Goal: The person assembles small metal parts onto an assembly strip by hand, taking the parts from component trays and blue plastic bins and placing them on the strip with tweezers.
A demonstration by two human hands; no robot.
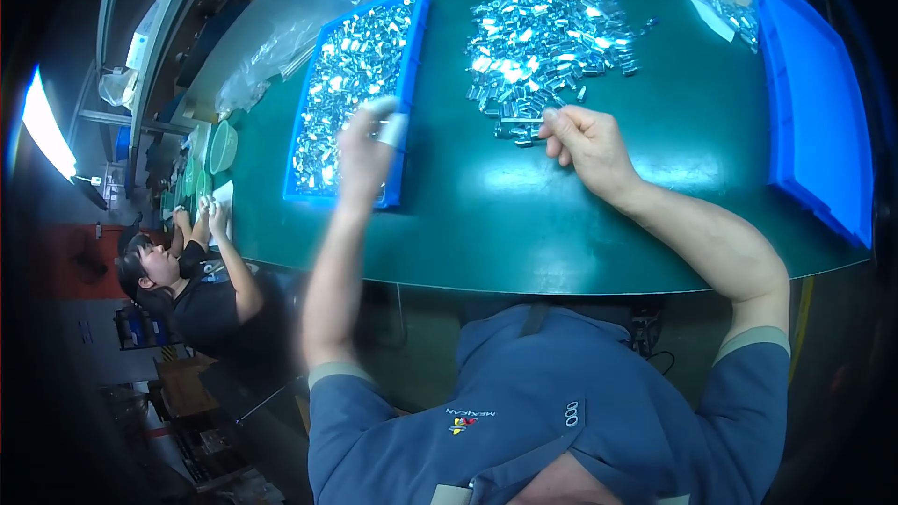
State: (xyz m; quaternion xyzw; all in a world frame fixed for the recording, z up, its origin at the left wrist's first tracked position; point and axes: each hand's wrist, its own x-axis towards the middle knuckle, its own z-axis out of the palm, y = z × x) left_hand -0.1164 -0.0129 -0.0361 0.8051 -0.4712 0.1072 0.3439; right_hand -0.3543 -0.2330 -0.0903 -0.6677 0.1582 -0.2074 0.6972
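Note:
Motion smears my left hand (367, 151) over the right edge of a blue tray (408, 65) filled with small shiny metal pieces (360, 47). White coverings show on its fingertips; whether it holds anything is unclear. At the near edge of a loose heap of similar metal pieces (547, 33), my right hand (591, 148) is closed, thumb against fingers. From its pinch a thin, pale, straight stick (521, 120) points left, just above the nearest pieces. Its exact kind cannot be made out.
An upright-leaning blue tray (812, 103) stands at the table's right edge. Clear plastic bags (267, 61) lie at the far left, and a green bowl (223, 147) sits at the left end. A co-worker (201, 285) works there. The green tabletop (468, 234) curves along the front.

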